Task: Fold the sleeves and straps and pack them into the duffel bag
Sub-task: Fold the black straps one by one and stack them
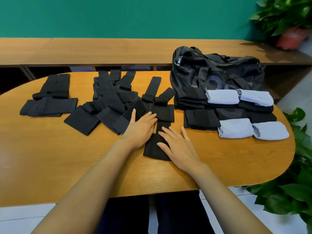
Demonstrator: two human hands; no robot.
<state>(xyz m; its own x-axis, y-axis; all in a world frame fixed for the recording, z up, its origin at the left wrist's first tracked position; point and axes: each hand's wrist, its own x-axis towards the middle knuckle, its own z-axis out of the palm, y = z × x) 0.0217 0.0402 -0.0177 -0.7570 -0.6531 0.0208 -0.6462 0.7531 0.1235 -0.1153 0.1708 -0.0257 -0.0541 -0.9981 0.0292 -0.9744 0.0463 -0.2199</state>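
Press the black strap (152,149) flat where it lies midway along the table (67,157), toward its near edge, with the left hand (141,127) and right hand (177,146), fingers (167,132) straight and lightly spread, squaring the edges and creasing firmly so it likely packs neatly into the duffel bag (216,71).

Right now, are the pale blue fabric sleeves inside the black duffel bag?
Out: four pale blue fabric sleeves lie rolled on the wooden table, before the bag.

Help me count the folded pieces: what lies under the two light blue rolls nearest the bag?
Both light blue rolls lie on a stack of folded black pieces. Only its front edge shows; the piece count is hidden.
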